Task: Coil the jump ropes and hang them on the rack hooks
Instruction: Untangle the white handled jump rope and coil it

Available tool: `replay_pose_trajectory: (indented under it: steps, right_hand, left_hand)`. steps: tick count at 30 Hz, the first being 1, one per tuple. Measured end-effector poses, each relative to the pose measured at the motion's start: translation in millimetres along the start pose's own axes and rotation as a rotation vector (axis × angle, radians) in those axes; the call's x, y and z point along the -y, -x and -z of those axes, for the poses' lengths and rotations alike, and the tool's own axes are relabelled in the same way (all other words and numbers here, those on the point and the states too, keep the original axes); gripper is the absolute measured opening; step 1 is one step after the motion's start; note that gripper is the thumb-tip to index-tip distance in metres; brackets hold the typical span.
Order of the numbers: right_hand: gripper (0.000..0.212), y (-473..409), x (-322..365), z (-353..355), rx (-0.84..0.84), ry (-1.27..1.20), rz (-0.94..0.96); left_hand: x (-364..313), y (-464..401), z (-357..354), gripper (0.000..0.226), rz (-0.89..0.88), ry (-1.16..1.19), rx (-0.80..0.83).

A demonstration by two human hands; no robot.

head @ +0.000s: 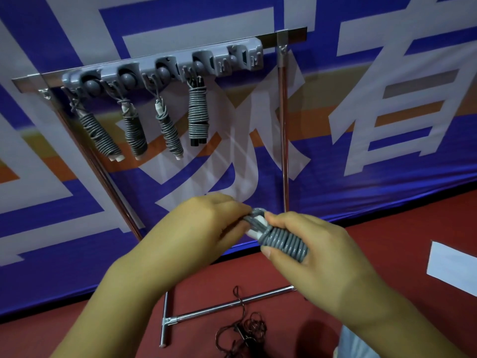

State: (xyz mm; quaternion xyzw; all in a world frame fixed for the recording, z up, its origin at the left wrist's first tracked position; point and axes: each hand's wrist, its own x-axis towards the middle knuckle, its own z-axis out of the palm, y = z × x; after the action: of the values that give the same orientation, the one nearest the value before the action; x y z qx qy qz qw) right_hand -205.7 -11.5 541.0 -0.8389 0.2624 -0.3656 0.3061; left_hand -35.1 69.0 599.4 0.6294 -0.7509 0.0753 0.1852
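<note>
A grey jump rope (282, 240) is wound tight around its white handles. My right hand (317, 257) grips the coil, and my left hand (206, 226) pinches the rope's loop at the bundle's top end. Both hands are low in front of the rack. Above them a grey hook rail (165, 69) sits on a steel bar. Several coiled grey ropes hang from its left hooks, among them one with black handles (198, 115). The hooks at the rail's right end (245, 58) are bare.
The steel rack's right post (283, 125) and floor bar (227, 306) stand before a blue, white and orange banner (361, 164). A loose dark rope (245, 332) lies tangled on the red floor below. A white sheet (451, 267) lies to the right.
</note>
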Motion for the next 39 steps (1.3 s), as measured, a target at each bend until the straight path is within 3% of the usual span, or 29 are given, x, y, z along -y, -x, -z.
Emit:
replay_pose_trajectory:
  steps: [3, 6, 10, 20, 23, 27, 34, 36, 39]
  right_hand:
    - [0.037, -1.0, 1.7, 2.4, -0.002, 0.055, 0.015]
    - [0.038, -4.4, 4.3, 6.5, 0.033, 0.078, -0.015]
    - [0.035, -11.7, 2.7, 7.3, 0.125, 0.117, -0.048]
    - [0.032, -30.2, -0.7, 15.5, 0.22, 0.236, -0.027]
    - [0.034, -32.9, -0.9, 17.4, 0.231, 0.255, -0.025]
    - [0.034, -34.7, -1.0, 17.8, 0.237, 0.282, -0.011]
    - [0.026, -38.3, -1.0, 15.6, 0.279, 0.311, -0.033]
    - [0.027, -39.9, -1.4, 14.8, 0.311, 0.308, -0.044]
    - [0.035, -43.6, -4.7, 14.9, 0.333, 0.286, -0.041]
  left_hand:
    - [-1.9, -3.7, -3.6, 0.033, -0.077, -0.179, 0.008]
    - [-0.1, -6.3, -7.6, 0.03, -0.112, -0.207, -0.005]
    - [6.0, -4.6, -14.2, 0.031, -0.079, -0.105, 0.02]
    - [23.9, -10.7, -28.2, 0.021, 0.058, 0.287, -0.138]
    - [23.0, -12.5, -26.2, 0.022, 0.179, 0.405, -0.165]
    - [22.9, -12.7, -25.0, 0.037, 0.157, 0.392, -0.121]
    - [20.3, -16.8, -23.5, 0.021, 0.028, 0.167, -0.021]
    - [22.4, -19.0, -25.3, 0.022, 0.06, 0.188, 0.032]
    - [29.9, -25.2, -22.5, 0.026, 0.17, 0.404, 0.144]
